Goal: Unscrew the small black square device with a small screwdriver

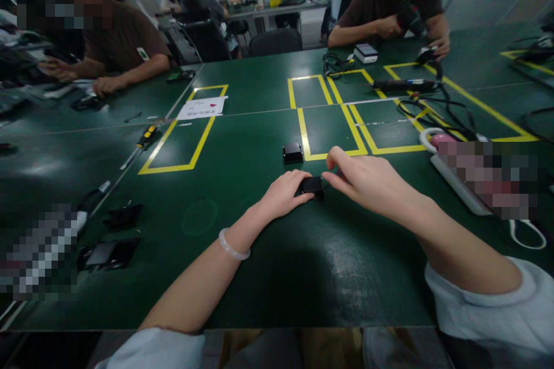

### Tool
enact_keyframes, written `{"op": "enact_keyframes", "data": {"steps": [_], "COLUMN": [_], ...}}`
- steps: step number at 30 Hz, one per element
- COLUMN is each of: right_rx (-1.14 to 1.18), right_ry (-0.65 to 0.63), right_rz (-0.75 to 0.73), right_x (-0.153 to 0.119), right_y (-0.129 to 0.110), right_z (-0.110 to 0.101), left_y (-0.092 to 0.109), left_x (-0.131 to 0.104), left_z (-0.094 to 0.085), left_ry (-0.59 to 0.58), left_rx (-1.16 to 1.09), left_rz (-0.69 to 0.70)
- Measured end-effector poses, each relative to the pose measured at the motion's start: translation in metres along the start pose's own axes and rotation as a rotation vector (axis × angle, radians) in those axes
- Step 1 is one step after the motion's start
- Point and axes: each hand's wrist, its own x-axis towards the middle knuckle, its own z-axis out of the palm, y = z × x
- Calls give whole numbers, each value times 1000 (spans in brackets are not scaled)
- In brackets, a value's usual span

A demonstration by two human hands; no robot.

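A small black block (312, 185) rests on the green table (259, 277), in front of me. My left hand (287, 192) grips it from the left, thumb below and fingers above. At its right side is my right hand (361, 177), with thumb and forefinger curled close together near the block's right edge; what is between their tips is too small to make out. Just behind and slightly left sits a second, similar black block (292, 153), which neither hand touches.
Yellow tape rectangles (314, 157) mark the table. A yellow-black screwdriver (147, 136) and black parts (108, 253) lie left. Right are a pink item (485, 173), cables and a black rod-shaped tool (404, 85). People sit across the table, one holding a power tool (411, 18).
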Motion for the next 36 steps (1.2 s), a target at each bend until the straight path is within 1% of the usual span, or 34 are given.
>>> {"op": "enact_keyframes", "data": {"steps": [4, 10, 17, 24, 30, 36], "right_rx": [-33, 11, -18, 7, -38, 6], "right_ry": [-20, 7, -17, 14, -6, 14], "right_rz": [1, -9, 2, -16, -3, -21], "right_x": [0, 0, 0, -1, 0, -1], "right_y": [1, 2, 1, 2, 3, 3], "right_z": [0, 1, 1, 1, 2, 2], "left_y": [0, 0, -1, 0, 1, 0], "left_x": [0, 0, 0, 0, 0, 1], "left_z": [1, 0, 0, -1, 0, 0], "left_ry": [2, 9, 3, 0, -2, -3], "left_rx": [0, 1, -4, 5, 10, 15], "left_rz": [-8, -5, -1, -4, -2, 1]}}
